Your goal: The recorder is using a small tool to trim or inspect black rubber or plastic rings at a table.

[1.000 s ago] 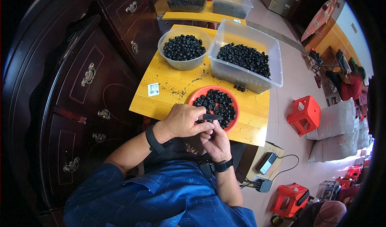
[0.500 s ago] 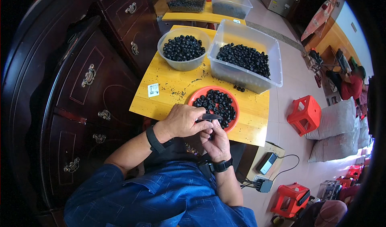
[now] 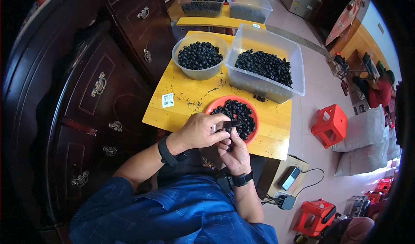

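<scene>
My left hand (image 3: 201,128) is closed round a small knife, whose dark blade (image 3: 231,124) points right over the red plate (image 3: 219,100). Facing it, my right hand (image 3: 236,154) is closed, with its thumb tip beside the blade. Pinched in its fingers is a small black ring-like part (image 3: 229,130), partly hidden by the blade and fingertips. Another black part (image 3: 229,148) shows lower down among the right fingers. Many similar black parts (image 3: 243,114), round with holes, lie on the plate just beyond both hands.
A round translucent tub (image 3: 196,74) and a larger rectangular bin (image 3: 263,88), both holding black parts, stand on the yellow table (image 3: 173,123). Dark crumbs and a white label (image 3: 167,100) lie nearby. Dark cabinets (image 3: 82,110) flank the left; a red stool (image 3: 329,126) and sacks (image 3: 361,133) stand right.
The knife blade has tilted and now looks more foreshortened and darker beside the right thumb. Both hands remain together over the plate's near edge. The whole view has shifted slightly.
</scene>
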`<control>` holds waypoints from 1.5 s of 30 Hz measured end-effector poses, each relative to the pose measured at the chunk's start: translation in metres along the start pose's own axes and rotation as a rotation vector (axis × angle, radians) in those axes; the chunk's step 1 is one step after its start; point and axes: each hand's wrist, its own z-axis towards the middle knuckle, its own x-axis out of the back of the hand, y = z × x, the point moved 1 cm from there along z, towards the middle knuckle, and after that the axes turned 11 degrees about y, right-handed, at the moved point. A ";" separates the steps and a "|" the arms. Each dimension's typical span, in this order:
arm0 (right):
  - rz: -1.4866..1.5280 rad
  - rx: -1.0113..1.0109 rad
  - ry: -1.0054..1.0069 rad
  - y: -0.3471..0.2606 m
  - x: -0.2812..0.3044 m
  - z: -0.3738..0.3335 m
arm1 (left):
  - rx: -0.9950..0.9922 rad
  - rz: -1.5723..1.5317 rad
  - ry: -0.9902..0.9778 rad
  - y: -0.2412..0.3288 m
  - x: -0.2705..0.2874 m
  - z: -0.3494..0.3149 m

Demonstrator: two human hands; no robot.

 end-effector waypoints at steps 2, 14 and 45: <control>-0.006 -0.015 -0.009 -0.001 0.000 0.000 | 0.024 0.040 -0.069 -0.002 -0.001 0.003; 0.078 -0.069 -0.026 -0.013 0.010 0.004 | 0.122 0.273 0.157 -0.052 0.051 0.082; -0.008 0.079 -0.023 -0.024 0.004 0.005 | 0.144 -0.051 0.020 0.018 -0.036 0.029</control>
